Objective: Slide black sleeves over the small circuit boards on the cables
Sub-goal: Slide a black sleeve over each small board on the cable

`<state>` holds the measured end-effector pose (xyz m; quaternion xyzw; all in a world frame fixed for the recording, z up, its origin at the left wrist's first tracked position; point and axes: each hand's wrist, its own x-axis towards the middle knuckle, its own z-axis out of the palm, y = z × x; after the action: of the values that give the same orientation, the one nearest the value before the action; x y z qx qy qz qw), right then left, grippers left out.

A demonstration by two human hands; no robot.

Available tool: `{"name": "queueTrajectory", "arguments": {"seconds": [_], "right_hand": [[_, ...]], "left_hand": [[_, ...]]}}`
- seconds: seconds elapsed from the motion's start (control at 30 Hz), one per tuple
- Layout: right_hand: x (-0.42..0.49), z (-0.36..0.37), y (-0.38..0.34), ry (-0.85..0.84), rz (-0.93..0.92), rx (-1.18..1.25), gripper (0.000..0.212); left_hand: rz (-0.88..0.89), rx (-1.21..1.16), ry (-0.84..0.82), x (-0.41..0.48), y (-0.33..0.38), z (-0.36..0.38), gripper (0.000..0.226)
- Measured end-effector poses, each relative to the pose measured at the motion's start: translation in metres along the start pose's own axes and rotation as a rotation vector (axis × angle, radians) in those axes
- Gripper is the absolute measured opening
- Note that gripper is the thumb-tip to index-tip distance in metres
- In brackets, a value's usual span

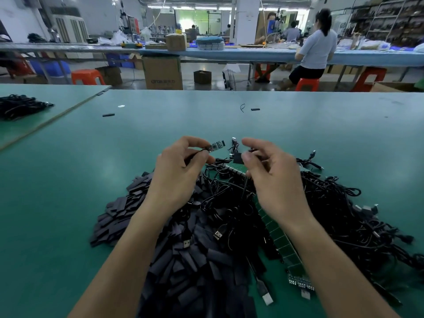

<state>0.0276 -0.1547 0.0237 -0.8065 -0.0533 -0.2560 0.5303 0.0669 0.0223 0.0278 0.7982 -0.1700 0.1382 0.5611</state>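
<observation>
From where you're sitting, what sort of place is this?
Most likely an electronics assembly workshop. The green worktable carries heaps of black cables and black sleeves, the left hand pinches a small circuit board, and other workers sit on stools at a long bench behind.
</observation>
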Motion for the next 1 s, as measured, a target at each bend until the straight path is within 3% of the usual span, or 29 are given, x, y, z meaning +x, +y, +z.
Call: {"name": "queueTrajectory", "arguments": {"seconds": [0.1,0.43,1.0], "right_hand": [[0.008,-0.008,0.001,0.025,0.009,0.052,0.01],[0.008,-0.018,0.012,-0.03,0.006,0.197,0.016],[0.018,-0.029,0.012,-0.009,-0.048,-0.008,0.027]], "left_hand": [[0.021,-0.011,0.012,-0.002,0.0,0.002,0.024],[0.075,0.017,-0.003,-0.004,0.008,0.009,0.025],[0.097,0.043,-0.003,-0.006,0.009,0.013,0.021]]}}
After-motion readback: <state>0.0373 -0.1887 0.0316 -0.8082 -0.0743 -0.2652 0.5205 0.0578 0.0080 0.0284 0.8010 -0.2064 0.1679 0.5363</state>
